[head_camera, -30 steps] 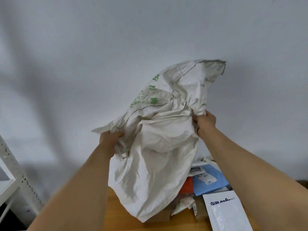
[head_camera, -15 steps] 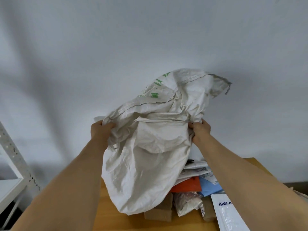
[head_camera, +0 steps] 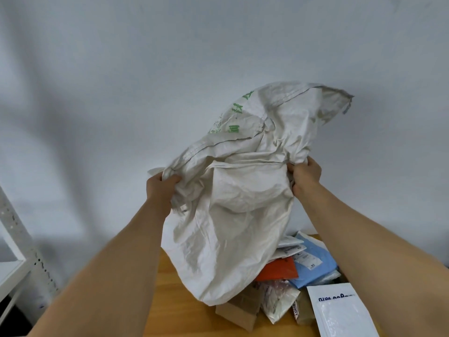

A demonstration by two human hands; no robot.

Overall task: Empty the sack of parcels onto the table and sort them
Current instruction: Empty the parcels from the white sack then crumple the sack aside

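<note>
Crumpled off-white sack (head_camera: pixel 233 203) with green print hangs above parcels (head_camera: pixel 291 276) heaped on the table (head_camera: pixel 175 300).

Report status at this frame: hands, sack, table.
Left hand and right hand both grip the sack, held up over the table. Parcels piled under its hanging end. Nothing in the way.

A plain pale wall (head_camera: pixel 170 81) fills most of the view, smooth and bare, lit softly and evenly, with broad grey shadows drifting across its left half and lower part. Against that wall, at the far left, stands a white metal shelving rack (head_camera: pixel 17 249) with a perforated upright and a white shelf board. To the right of the rack, below the wall, a wooden table (head_camera: pixel 175 300) shows a warm honey-coloured top.
</note>
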